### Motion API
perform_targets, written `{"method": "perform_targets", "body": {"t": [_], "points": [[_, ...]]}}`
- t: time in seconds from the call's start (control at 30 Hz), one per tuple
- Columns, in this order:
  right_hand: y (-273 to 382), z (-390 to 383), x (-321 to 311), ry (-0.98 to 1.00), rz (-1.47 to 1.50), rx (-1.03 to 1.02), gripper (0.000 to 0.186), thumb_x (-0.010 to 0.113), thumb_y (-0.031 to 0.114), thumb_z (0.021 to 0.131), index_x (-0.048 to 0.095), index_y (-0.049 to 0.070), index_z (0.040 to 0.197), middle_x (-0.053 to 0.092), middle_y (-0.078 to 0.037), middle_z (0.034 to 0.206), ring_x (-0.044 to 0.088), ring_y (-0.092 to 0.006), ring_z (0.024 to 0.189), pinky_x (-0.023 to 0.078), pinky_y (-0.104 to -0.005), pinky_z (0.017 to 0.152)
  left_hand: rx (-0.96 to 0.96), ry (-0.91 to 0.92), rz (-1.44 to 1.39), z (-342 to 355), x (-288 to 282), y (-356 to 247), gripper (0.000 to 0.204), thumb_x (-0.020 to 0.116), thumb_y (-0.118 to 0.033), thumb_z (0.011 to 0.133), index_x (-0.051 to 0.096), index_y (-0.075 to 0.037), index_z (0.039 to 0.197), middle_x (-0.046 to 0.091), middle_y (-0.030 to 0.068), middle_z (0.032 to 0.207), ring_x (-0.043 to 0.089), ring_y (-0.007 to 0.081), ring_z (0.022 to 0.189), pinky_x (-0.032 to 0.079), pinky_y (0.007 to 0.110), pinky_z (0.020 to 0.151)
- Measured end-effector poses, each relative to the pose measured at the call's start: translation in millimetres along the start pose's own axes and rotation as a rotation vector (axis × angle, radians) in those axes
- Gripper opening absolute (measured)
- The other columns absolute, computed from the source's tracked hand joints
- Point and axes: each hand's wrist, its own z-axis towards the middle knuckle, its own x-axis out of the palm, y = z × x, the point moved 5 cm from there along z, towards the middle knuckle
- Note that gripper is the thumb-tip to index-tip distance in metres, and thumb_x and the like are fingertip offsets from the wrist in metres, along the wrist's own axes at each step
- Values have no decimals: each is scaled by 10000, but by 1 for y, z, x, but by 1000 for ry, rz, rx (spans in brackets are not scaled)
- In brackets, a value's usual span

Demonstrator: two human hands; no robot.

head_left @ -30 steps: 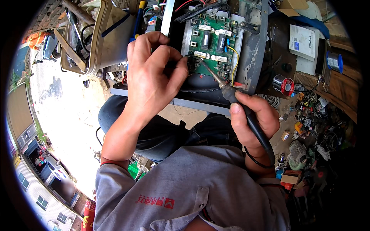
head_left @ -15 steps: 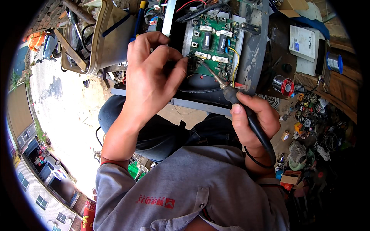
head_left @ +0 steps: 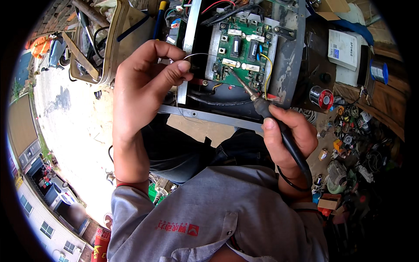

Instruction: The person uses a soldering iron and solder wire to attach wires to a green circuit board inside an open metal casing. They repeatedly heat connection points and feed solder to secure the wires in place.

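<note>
A green circuit board (head_left: pixel 228 77) with white block resistors and dark components lies inside an open metal housing (head_left: pixel 209 120). My right hand (head_left: pixel 291 136) is closed round a soldering iron (head_left: pixel 263 106); its tip rests at the board's lower left, by a white resistor. My left hand (head_left: pixel 146 85) pinches a thin silvery wire that looks like solder wire (head_left: pixel 201 54). That wire arcs from the fingertips toward the board's left edge, and a loose length hangs below the hand. Whether its end touches the board I cannot tell.
On the right stand a red-labelled spool (head_left: pixel 322 98), a blue-rimmed spool (head_left: pixel 379 72) and a white box (head_left: pixel 343 49). A tool-filled bucket (head_left: pixel 109 65) is at the left. Loose parts and a motor (head_left: pixel 337 173) litter the ground at the right. A yellow wire (head_left: pixel 271 70) loops over the board.
My left hand has drawn back to the left, away from the board, showing the wire and the board's lower left corner. The soldering iron has stayed nearly in place.
</note>
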Motion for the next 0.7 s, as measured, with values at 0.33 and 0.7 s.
{"method": "perform_targets", "body": {"t": [0.33, 0.7], "points": [[4, 3, 0, 10, -17, -7, 233, 806, 12, 759, 718, -26, 971, 660, -81, 682, 593, -115, 537, 448, -253, 503, 489, -69, 714, -5, 29, -9, 111, 778, 20, 816, 680, 14, 868, 619, 126, 1095, 649, 172, 864, 535, 277, 707], [5, 5, 0, 21, -21, -25, 234, 807, 15, 766, 712, -28, 975, 656, -75, 687, 578, -107, 530, 435, -249, 495, 486, -124, 784, -4, 33, -3, 143, 796, -82, 760, 686, -65, 850, 605, 85, 1090, 647, 261, 885, 546, 382, 709]]}}
